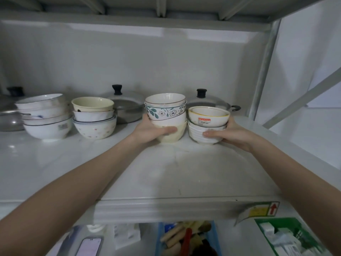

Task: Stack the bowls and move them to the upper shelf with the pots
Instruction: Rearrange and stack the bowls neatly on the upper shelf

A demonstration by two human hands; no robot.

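Four bowl stacks (165, 117) on the shelf (55, 163), two in grip: left hand (153, 131), right hand (230, 134).

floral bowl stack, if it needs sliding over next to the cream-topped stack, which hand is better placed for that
Left. The left hand already grips the base of the floral bowl stack, and the cream-topped stack stands on that hand's side. The right hand holds the ribbed bowl stack, farther away.
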